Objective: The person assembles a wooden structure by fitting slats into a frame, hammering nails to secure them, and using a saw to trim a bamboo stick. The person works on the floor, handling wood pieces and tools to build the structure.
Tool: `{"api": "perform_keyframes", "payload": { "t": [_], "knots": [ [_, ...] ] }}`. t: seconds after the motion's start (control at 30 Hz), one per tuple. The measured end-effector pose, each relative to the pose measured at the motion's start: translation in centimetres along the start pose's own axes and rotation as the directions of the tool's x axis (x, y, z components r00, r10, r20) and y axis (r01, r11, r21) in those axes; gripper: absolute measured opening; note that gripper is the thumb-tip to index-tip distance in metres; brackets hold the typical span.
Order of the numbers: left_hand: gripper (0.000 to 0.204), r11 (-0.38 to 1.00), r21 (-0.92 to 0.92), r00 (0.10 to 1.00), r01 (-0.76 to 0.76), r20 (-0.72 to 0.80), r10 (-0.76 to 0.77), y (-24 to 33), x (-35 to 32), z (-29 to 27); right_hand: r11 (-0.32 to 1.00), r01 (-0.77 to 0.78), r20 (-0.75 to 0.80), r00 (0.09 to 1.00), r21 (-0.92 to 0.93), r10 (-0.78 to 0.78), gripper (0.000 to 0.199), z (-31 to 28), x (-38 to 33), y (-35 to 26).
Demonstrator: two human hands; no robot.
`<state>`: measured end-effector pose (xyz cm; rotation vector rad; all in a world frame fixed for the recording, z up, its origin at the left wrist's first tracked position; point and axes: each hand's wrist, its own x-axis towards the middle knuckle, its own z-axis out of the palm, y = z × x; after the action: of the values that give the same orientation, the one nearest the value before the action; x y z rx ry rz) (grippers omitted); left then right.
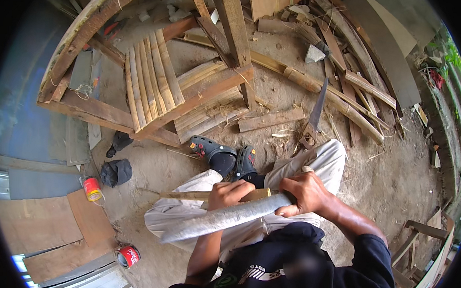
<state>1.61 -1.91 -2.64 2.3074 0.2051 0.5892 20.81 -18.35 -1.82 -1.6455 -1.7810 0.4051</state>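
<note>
My left hand [230,194] is closed around a bamboo strip [182,195] lying crosswise over my lap. Its cut end shows to the right of my knuckles. My right hand [305,191] grips one end of a machete [221,217], whose broad grey blade slants down to the left across my left forearm, nearer to me than the strip. The handle is hidden inside my fist. Both hands are close together above my bent legs.
Ahead stands a wooden frame [212,93] with bamboo slats [153,77]. A handsaw [318,109] lies beyond my right knee, near a wood plank [271,119] and long bamboo poles [342,105]. To the left are a red-yellow can [92,189], a red can [128,256] and black cloth [116,173].
</note>
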Motion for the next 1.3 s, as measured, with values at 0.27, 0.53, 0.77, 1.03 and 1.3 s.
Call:
{"api": "perform_keyframes", "payload": {
  "t": [0.27,0.53,0.77,1.03,1.3],
  "knots": [
    [0.065,0.838,-0.473,0.941,-0.272,-0.314,0.129,2.8,-1.3,-0.4,0.733,-0.662,-0.203,0.705,0.156,0.68,0.054,-0.6,-0.1,7.2],
    [0.039,0.9,-0.43,0.95,0.073,-0.246,-0.194,0.9,0.8,1.5,0.911,-0.354,-0.099,0.92,0.21,0.38,0.061,-1.1,-1.3,1.8],
    [0.03,0.958,-0.232,0.98,0.169,-0.065,-0.188,1.6,1.0,0.6,0.987,-0.119,-0.032,0.992,0.112,0.123,0.061,-2.0,1.5,-3.4],
    [0.03,0.968,-0.231,0.993,0.103,-0.038,-0.114,1.0,0.6,1.0,0.995,-0.073,-0.047,0.996,0.072,0.076,0.058,-1.1,0.9,-2.7],
    [0.037,0.951,-0.264,0.986,0.162,0.001,-0.167,0.0,0.0,1.8,1.0,-0.024,-0.084,0.996,-0.02,0.023,0.055,-0.1,-0.4,0.6]
  ]
}}
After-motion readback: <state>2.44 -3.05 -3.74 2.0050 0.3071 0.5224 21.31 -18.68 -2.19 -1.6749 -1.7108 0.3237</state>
